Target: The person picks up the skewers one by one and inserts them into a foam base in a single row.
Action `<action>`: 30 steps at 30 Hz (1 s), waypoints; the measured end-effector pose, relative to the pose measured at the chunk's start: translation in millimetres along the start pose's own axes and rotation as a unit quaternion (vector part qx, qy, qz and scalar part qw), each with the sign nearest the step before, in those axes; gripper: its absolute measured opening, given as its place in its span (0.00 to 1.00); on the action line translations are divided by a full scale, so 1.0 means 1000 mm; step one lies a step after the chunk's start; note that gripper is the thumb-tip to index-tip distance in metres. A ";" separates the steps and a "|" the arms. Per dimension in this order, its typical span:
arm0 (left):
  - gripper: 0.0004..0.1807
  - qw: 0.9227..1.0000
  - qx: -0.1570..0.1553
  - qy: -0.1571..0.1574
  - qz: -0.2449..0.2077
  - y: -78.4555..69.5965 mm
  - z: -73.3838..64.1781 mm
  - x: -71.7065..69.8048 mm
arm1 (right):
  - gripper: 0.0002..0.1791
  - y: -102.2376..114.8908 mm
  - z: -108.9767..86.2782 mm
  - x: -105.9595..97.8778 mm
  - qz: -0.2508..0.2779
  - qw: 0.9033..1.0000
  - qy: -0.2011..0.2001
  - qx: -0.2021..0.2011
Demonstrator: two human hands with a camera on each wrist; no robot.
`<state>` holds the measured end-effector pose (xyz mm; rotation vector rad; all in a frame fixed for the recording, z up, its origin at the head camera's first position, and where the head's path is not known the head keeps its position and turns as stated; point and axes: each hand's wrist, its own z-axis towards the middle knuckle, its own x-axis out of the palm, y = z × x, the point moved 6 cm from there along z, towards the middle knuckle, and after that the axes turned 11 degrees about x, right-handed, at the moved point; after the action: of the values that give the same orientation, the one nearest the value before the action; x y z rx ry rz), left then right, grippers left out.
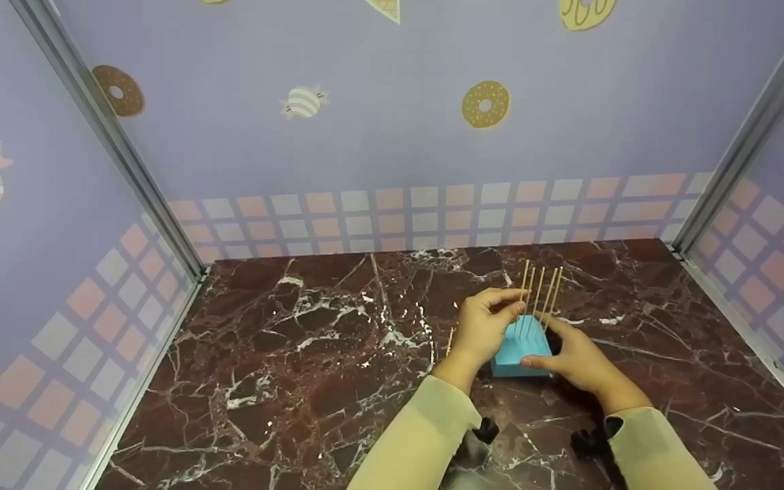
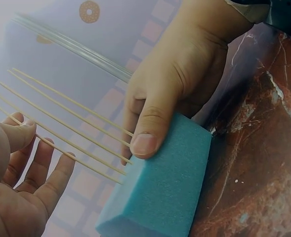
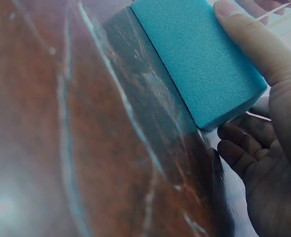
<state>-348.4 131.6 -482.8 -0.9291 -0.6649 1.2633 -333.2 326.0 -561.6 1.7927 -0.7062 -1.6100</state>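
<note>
A light-blue foam block stands on the tabletop with several thin wooden sticks planted upright in its top. My right hand grips the block from the right, its thumb over the near top edge and the fingers reaching round the far side. In the left wrist view that thumb lies close beside the stick bases. My left hand pinches the leftmost wooden stick between thumb and index finger, above the block, while its other fingers spread loosely. The lower end of this stick meets the foam.
Another thin stick shows just left of my left wrist. Small white specks are scattered over the dark red marbled tabletop. Patterned panels close in the back and both sides.
</note>
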 end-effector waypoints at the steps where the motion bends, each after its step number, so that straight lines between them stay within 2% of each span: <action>1: 0.12 1.000 -0.001 0.000 -0.001 0.001 -0.001 0.000 | 0.60 0.000 0.000 0.000 0.001 1.000 0.001 0.001; 7: 0.12 1.000 -0.010 0.000 -0.008 0.005 -0.003 -0.001 | 0.60 0.001 0.000 0.000 0.003 1.000 0.004 0.001; 14: 0.13 1.000 -0.008 0.011 0.012 0.008 -0.005 -0.001 | 0.61 0.000 0.000 0.001 0.001 1.000 0.012 0.018; 19: 0.12 0.999 -0.012 0.013 0.029 0.011 -0.006 -0.001 | 0.61 0.001 0.000 0.002 0.001 1.000 0.012 0.012; 30: 0.12 1.000 -0.017 0.006 0.023 0.014 -0.007 0.000 | 0.60 0.001 0.002 0.001 -0.005 1.000 0.000 0.007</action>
<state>-349.4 130.8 -498.8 -0.9842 -0.6610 1.2889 -335.0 324.7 -561.4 1.8100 -0.7114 -1.6157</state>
